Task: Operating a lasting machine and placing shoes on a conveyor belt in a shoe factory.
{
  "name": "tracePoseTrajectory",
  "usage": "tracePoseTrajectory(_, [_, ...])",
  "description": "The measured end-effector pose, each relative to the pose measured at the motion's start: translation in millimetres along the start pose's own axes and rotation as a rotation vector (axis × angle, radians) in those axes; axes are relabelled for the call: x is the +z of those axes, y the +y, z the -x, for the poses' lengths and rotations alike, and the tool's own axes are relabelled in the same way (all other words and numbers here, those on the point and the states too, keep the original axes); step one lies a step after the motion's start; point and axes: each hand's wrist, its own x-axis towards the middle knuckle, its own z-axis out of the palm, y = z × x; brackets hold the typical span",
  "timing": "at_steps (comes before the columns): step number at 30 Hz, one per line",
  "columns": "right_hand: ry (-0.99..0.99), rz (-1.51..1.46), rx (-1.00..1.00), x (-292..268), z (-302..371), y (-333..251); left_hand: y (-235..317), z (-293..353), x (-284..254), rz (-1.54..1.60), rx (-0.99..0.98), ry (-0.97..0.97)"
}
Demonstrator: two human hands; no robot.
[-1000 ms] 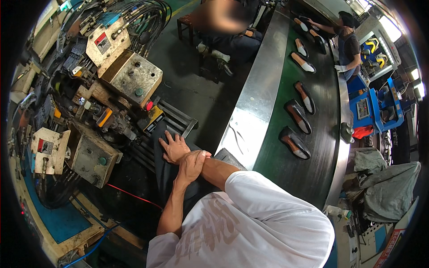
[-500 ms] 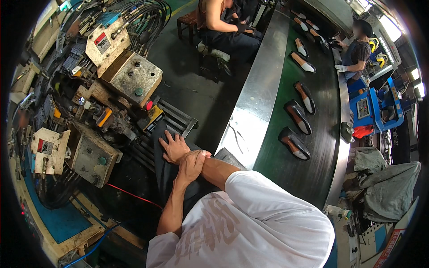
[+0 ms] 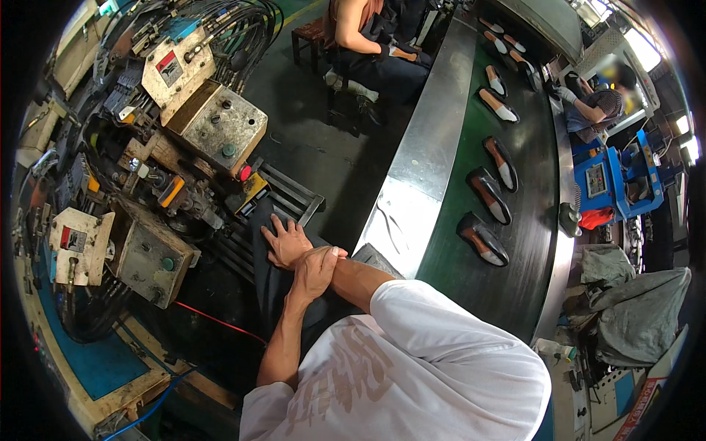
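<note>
My left hand is closed around my right wrist, its fingers wrapped over the forearm. My right hand lies flat with its fingers spread on my dark trouser leg. Neither hand touches a tool or a shoe. To the right of my hands, black loafers with brown and white insides, such as the nearest loafer, rest on a dark green conveyor belt.
A worn machine with a control box and a red button stands at left, beside a metal rack. A steel ledge edges the belt. One person sits ahead; another person stands across the belt near a blue machine.
My hands have not moved. The person across the belt has shifted right and raised gloved hands near a dark shoe. The seated person's hands now show a tan-and-dark item.
</note>
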Motion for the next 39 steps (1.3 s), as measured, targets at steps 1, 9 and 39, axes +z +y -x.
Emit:
tracePoseTrajectory(1, [-0.002, -0.001, -0.002, 0.2, -0.2, 0.2, -0.4, 0.3, -0.3, -0.013, -0.015, -0.014])
tracePoseTrajectory(9, [-0.011, -0.003, -0.011, 0.2, -1.4, 0.2, -2.4, 0.0, 0.0, -0.007, 0.0, 0.021])
tracePoseTrajectory(39, [-0.009, -0.025, -0.011, 0.6, -1.4, 1.1, 0.3, -0.6, -0.9, -0.042, -0.001, -0.003])
